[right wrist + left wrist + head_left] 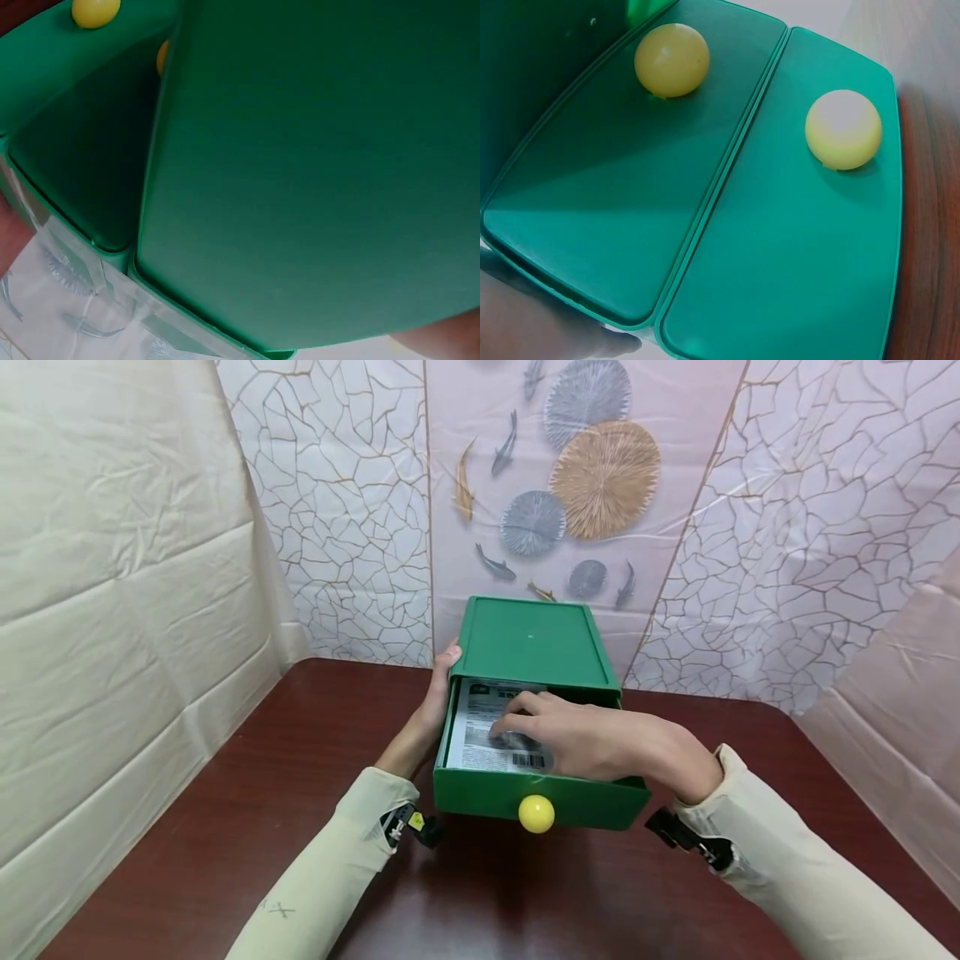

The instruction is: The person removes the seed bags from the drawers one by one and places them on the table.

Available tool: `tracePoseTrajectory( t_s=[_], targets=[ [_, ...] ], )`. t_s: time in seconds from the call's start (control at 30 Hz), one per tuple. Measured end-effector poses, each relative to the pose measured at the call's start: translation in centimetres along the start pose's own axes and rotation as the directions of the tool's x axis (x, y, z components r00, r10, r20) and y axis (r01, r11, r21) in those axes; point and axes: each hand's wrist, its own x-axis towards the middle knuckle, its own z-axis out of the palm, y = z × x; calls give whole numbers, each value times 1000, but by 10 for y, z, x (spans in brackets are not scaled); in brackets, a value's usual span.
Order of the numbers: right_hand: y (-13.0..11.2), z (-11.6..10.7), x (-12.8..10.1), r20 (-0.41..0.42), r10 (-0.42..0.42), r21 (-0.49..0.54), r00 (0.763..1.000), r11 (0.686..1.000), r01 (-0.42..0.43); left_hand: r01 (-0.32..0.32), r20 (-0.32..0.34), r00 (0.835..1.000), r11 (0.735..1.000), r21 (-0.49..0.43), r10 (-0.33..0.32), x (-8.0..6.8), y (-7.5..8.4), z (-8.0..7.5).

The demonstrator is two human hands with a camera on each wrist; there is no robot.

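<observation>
A green drawer box [528, 639] stands on the table with its top drawer [472, 793] pulled out; a yellow knob [537, 814] sits on the drawer front. Along the box's left side rests my left hand [438, 693], its thumb by the top edge. My right hand [592, 739] reaches into the drawer with bent fingers over a white printed packet [480, 747] that bears a barcode. A dark grey patch shows under these fingertips, and I cannot tell whether they grip anything. Two lower drawer fronts [780, 247] with yellow knobs appear closed in the left wrist view.
The dark red-brown table [225, 827] extends around the box. Behind it hangs a patterned cloth [345, 510] with fish and round leaf shapes. Pale padded panels [127, 585] line the left and right sides. A wrist camera [408, 822] sits by the left cuff.
</observation>
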Motion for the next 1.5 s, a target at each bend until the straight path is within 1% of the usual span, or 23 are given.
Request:
tracePoseTrajectory(
  t_s=[0.13,0.3,0.4,0.5,0.6,0.8,1.0,1.13,1.23,1.4,1.5],
  targets=[
    [1,0,-1,1,-14,-15,1000,1000,14,-7,5,1000,1000,-4,7,1,0,1],
    [2,0,-3,-8,-25,-37,1000,999,25,10,26,1000,1000,2,-10,1,-1,3],
    [2,1,-3,-27,-49,-49,998,998,47,5,14,1000,1000,15,-5,1,-1,3],
    [2,2,-1,-42,-63,-34,997,998,61,-9,4,1000,1000,23,9,0,-2,1],
    [2,3,-2,-54,-63,9,997,998,63,-19,2,1000,999,29,19,0,-3,0],
    [4,3,-4,-54,-80,94,995,992,84,-9,-15,1000,999,39,9,0,-2,1],
    [8,4,-5,-92,-133,95,987,985,142,-15,-15,1000,999,35,16,0,-2,1],
    [9,5,-5,-117,-138,99,984,984,149,-5,-14,1000,999,44,6,-1,-2,1],
    [9,6,-7,-138,-141,83,980,985,153,-1,-13,1000,998,57,2,-2,-1,1],
    [8,6,-13,-202,-135,38,970,989,145,-49,4,999,998,48,49,0,-3,1],
    [6,6,-18,-234,-115,50,965,990,130,-73,15,997,997,38,73,1,-4,-1]
  ],
)
